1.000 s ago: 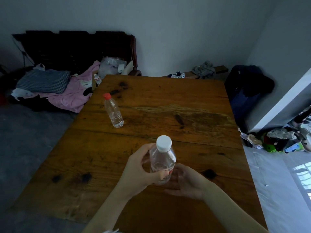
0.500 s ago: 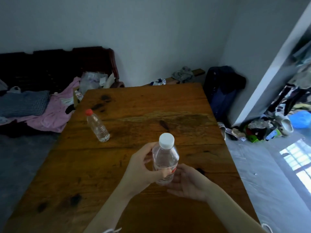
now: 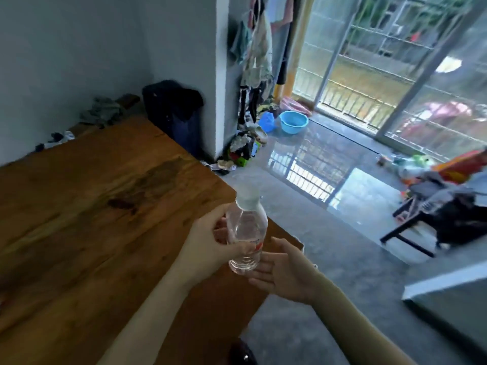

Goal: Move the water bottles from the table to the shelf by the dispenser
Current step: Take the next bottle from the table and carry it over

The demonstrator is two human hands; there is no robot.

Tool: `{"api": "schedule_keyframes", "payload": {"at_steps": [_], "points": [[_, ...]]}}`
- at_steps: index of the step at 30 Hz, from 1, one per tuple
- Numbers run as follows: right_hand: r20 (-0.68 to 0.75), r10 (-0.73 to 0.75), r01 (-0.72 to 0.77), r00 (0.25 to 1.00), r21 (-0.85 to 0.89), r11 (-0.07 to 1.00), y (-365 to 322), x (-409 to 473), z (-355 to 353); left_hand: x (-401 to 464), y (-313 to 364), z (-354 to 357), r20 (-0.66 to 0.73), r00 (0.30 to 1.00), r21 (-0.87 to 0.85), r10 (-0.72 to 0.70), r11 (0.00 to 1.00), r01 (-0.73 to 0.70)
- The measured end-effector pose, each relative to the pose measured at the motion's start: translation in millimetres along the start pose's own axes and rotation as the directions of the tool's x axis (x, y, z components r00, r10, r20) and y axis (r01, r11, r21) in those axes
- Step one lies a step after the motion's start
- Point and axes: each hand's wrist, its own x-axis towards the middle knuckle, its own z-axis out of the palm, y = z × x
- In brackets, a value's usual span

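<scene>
A clear water bottle with a white cap is held upright above the right edge of the wooden table. My left hand grips its body from the left, fingers curled round it. My right hand lies palm up with straight fingers just right of and below the bottle's base, touching or nearly touching it. The red-capped bottle is out of view, and no shelf or dispenser shows.
Right of the table lies a shiny grey floor with a blue basin, scattered clutter by the wall corner and a dark chair piled with clothes. A glass sliding door stands beyond. A grey surface edge juts in at lower right.
The view has swung sharply right, from the table and sofa to the floor and glass door. The bottle stays in my left hand; the red-capped bottle has left the view.
</scene>
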Motion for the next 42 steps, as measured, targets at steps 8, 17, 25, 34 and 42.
{"api": "schedule_keyframes", "payload": {"at_steps": [8, 17, 25, 34, 42], "points": [[-0.182, -0.218, 0.266, 0.959, 0.308, 0.914, 74.9, -116.0, -52.3, -16.1, 40.3, 88.3, 0.37, 0.926, -0.079, 0.082, 0.995, -0.056], [-0.472, -0.383, 0.589, 0.794, 0.439, 0.679, 219.1, -271.0, -114.3, -104.9, 116.6, 246.9, 0.74, 0.618, -0.159, 0.265, 0.962, -0.221], [-0.742, -0.368, 0.817, 0.56, 0.424, 0.39, 421.4, -410.9, -151.4, -273.1, 176.5, 396.8, 0.93, 0.2, -0.27, 0.307, 0.944, -0.191], [-0.922, -0.255, 0.949, 0.29, 0.312, -0.048, 612.9, -501.9, -116.4, -470.4, 218.8, 488.6, 0.9, -0.289, -0.392, 0.328, 0.898, -0.2], [-0.993, 0.007, 0.938, 0.121, 0.112, -0.328, 710.4, -524.7, -63.5, -596.0, 237.2, 533.8, 0.652, -0.681, -0.523, 0.334, 0.848, -0.085]]}}
